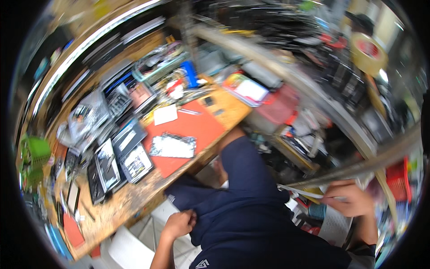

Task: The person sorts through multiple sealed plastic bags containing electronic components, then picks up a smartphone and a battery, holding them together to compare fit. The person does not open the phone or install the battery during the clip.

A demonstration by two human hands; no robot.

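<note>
My left hand (180, 224) is curled into a loose fist beside my dark trousers, with nothing showing between its fingers. Out to the right, my right hand (351, 197) is closed around the end of a thin pale strip (304, 192), which points left towards my knee; its exact kind is blurred. On the bench, an orange-red mat (208, 127) bears a bare circuit board (174, 146), a white square card (165, 114) and a slim light-coloured tool (190, 112). Left of the mat lie opened device parts (135, 162) and a white-framed panel (107, 166). Neither hand touches these.
The wooden bench (121, 208) is crowded with plastic bags (89, 116) and a parts tray (163, 67). A green basket (36, 150) stands far left. Metal shelf bars cross the right side, near a tape roll (368, 53) and a red basket (398, 181). A white chair (130, 249) is below.
</note>
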